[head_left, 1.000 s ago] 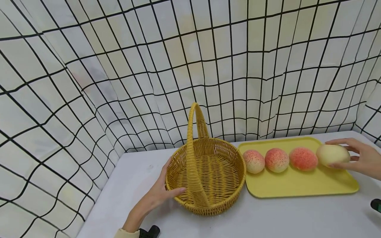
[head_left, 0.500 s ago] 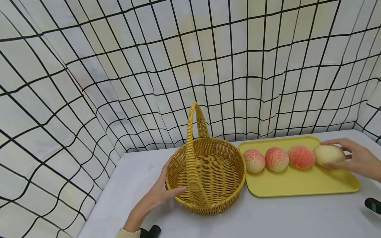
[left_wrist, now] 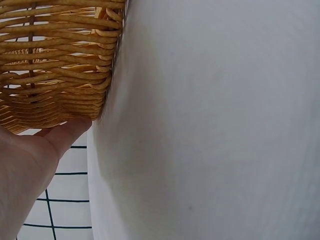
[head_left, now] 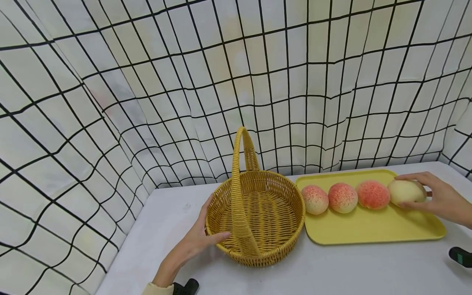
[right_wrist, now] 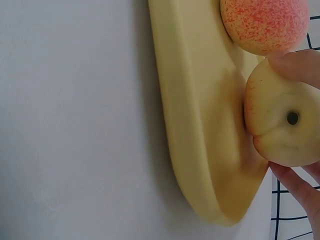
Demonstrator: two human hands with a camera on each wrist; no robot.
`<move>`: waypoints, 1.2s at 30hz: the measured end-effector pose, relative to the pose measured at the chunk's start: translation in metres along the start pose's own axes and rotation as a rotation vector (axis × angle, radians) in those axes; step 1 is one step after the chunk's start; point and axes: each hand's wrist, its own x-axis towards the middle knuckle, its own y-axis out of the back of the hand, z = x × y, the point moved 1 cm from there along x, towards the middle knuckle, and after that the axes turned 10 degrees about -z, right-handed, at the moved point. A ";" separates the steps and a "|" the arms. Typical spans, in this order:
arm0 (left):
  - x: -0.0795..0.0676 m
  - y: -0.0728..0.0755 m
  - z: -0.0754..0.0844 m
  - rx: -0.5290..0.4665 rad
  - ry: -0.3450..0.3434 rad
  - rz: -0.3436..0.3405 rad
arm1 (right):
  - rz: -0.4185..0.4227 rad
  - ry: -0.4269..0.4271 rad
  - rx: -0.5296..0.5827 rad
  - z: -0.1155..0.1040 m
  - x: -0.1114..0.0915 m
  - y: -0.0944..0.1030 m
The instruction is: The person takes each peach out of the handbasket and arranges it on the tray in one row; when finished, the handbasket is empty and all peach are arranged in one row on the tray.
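Note:
A round wicker basket [head_left: 271, 213] with a tall arched handle stands mid-table, its inside bare. My left hand [head_left: 197, 235] holds its left side, thumb over the rim and fingers along the outer wall. In the left wrist view, a finger lies against the weave low down near the tabletop. On the yellow tray [head_left: 357, 231], a row of peaches runs left to right: a speckled one [head_left: 314, 200], another speckled one [head_left: 343, 198], and a redder one [head_left: 373, 195]. At the row's right end my right hand [head_left: 440, 198] grips a pale peach [right_wrist: 280, 115] between thumb and fingers; a dark spot marks its end.
The tray's left edge sits close against the basket's right side. White cloth walls with a black grid [head_left: 280, 102] enclose the back and sides of the white table [head_left: 313, 270]. A black device [head_left: 461, 257] shows below the right hand.
My right hand has shifted slightly left with the pale peach, bringing it close beside the redder peach. The left hand and basket stay as they were.

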 end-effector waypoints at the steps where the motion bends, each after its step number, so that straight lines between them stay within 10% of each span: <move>1: 0.000 0.000 0.000 -0.002 0.000 0.001 | -0.002 -0.005 0.008 0.000 0.001 0.000; 23: 0.004 -0.001 0.003 0.009 0.003 0.000 | -0.044 -0.065 0.073 -0.013 0.007 0.017; 36: 0.001 0.003 0.000 0.045 -0.006 -0.020 | -0.006 0.122 0.156 -0.114 0.021 0.019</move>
